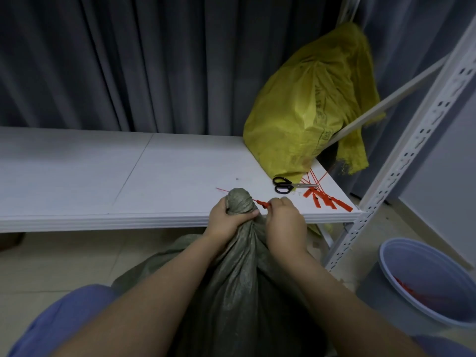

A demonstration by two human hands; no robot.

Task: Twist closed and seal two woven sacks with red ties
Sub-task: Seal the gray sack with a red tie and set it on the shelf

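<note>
**Both hands closed on their work, arms reaching forward**

The left hand (226, 219) curls its fingers round the twisted sack neck (238, 202), with the thumb lying across the near side. Just to its right, the right hand (284, 220) pinches the red tie (262, 202) at its fingertips (thumb and forefinger, it seems; the pinch is partly hidden). The bare forearms (164, 282) draw together toward the hands.
</note>
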